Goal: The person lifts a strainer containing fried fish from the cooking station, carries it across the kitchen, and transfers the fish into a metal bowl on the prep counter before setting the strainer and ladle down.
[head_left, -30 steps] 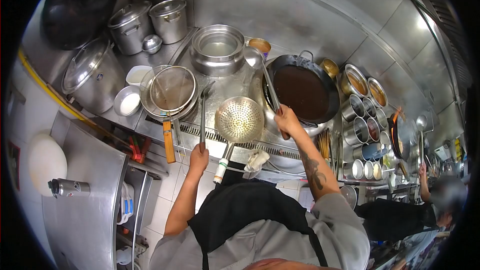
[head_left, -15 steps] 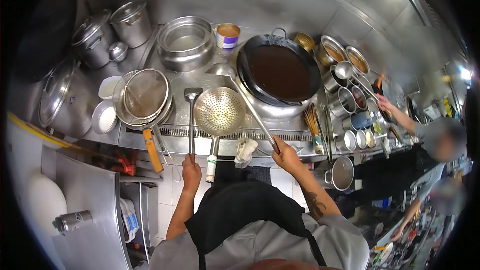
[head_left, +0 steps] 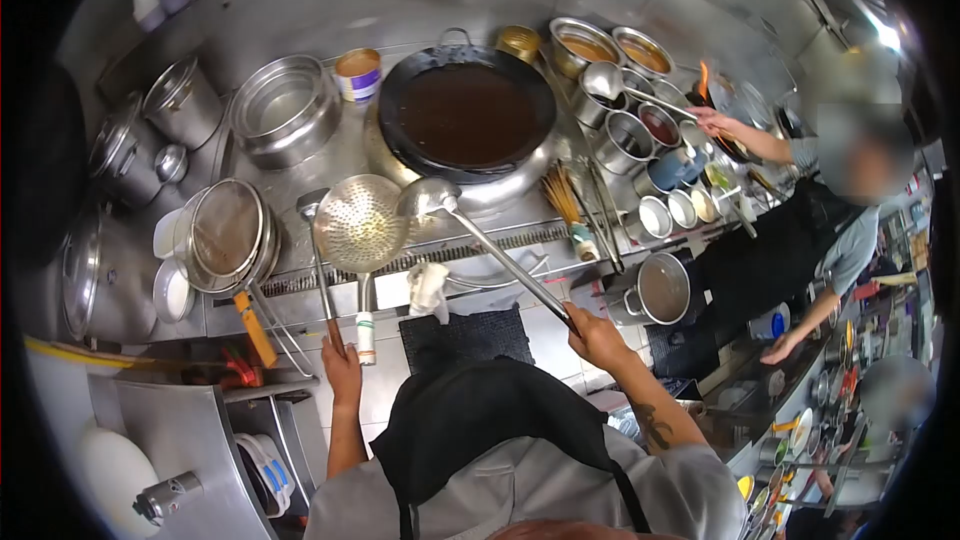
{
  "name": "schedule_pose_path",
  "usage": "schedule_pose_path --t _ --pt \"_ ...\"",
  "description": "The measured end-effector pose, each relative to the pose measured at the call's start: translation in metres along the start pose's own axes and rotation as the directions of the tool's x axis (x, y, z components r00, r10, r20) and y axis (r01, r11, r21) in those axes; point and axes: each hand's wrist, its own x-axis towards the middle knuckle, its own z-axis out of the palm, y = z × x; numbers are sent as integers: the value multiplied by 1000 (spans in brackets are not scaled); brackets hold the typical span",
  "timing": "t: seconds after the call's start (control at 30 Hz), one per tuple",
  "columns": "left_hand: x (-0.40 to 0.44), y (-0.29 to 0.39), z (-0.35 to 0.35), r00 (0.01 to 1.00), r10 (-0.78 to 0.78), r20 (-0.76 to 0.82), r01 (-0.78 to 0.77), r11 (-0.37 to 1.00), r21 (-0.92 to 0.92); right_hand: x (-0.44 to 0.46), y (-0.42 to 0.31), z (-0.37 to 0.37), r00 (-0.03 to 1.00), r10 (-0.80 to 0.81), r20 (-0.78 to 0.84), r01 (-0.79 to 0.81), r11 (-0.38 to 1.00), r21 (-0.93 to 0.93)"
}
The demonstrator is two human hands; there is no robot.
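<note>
In my left hand [head_left: 342,375] is the wooden handle of a wok spatula [head_left: 322,275], its metal blade resting toward the stove. My right hand [head_left: 600,342] is closed round the end of a long steel ladle [head_left: 510,265]. The ladle's bowl lies close to the right rim of a perforated skimmer [head_left: 362,225]; whether they touch I cannot tell. A crumpled white cloth [head_left: 428,290] sits at the stove's front edge. Behind the ladle stands a black wok [head_left: 548,115] of dark brown liquid [head_left: 465,112].
Wire strainers [head_left: 225,230] and a lidded steel pot [head_left: 185,100] stand left, beside a wide pot [head_left: 285,140] and an open can [head_left: 358,73]. A bamboo brush [head_left: 568,205] and several sauce containers [head_left: 625,140] are right, where a co-worker's hand [head_left: 722,125] holds another ladle.
My view has swung right, so the stove appears further left. My ladle has been drawn back from beside the wok toward the front, near the skimmer. The spatula is still in my left hand.
</note>
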Motion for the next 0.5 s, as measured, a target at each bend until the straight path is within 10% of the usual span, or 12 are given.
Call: schedule_pose_path --t 0.17,0.37,0.5 --pt "-12 -32 10 995 -92 -32 96 986 139 -87 39 -7 983 176 -51 -170 979 112" --pt "-64 -21 20 923 -374 -94 275 809 -519 -126 92 28 903 352 -245 -273 912 307" --pt "-107 -47 38 927 -324 -186 276 930 -243 -69 138 57 848 366 -384 -224 903 366"
